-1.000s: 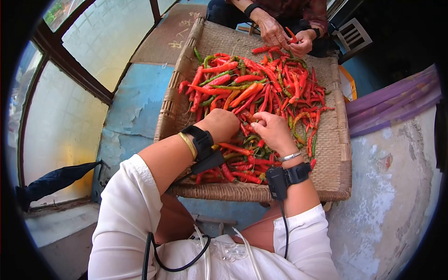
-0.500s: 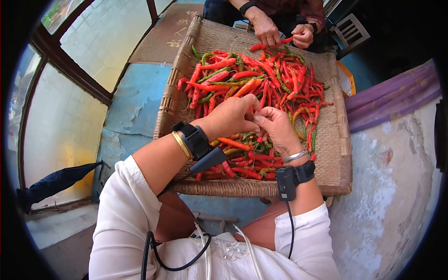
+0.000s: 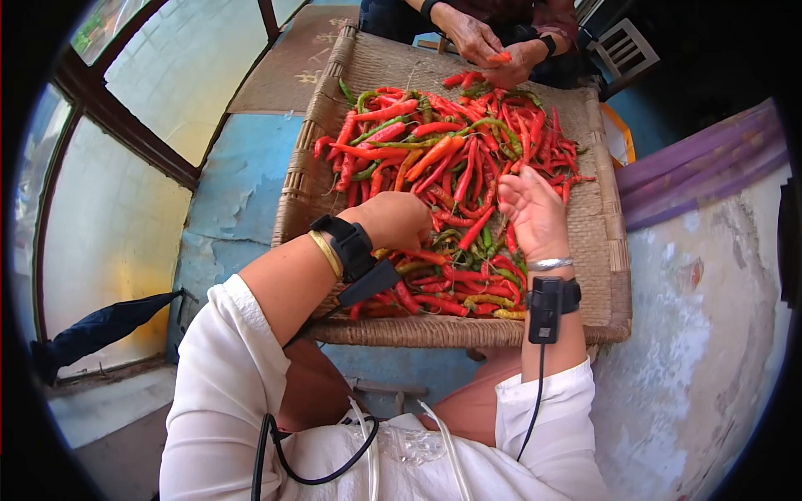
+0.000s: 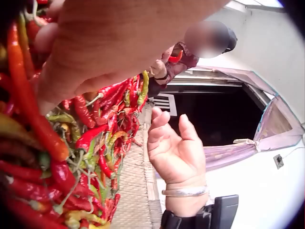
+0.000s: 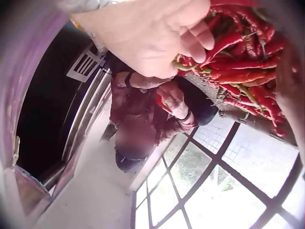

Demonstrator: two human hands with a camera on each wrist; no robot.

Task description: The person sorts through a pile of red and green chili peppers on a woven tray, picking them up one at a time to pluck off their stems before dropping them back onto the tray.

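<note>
Red and green peppers [image 3: 434,154] lie heaped in a woven tray [image 3: 585,317]. My left hand [image 3: 388,219] is over the near left part of the heap, back upward, fingertips down among the peppers. In the left wrist view that hand [image 4: 119,43] fills the top, its fingers beside red peppers [image 4: 28,100]; whether it pinches one is hidden. At the heap's right side, my right hand [image 3: 535,213] is raised with its palm turned inward and fingers loosely bent, holding nothing. The left wrist view shows this bare palm [image 4: 176,152].
Across the tray another person's hands [image 3: 493,54] hold a red pepper. Frosted windows [image 3: 109,225] and a dark folded umbrella [image 3: 109,327] are at left. A purple cloth [image 3: 702,171] hangs at right, above a peeling wall [image 3: 685,334].
My hands, close together half a second ago, have parted. The right moved right and its fingers loosened; the left moved slightly left and down. The other person's hands came together.
</note>
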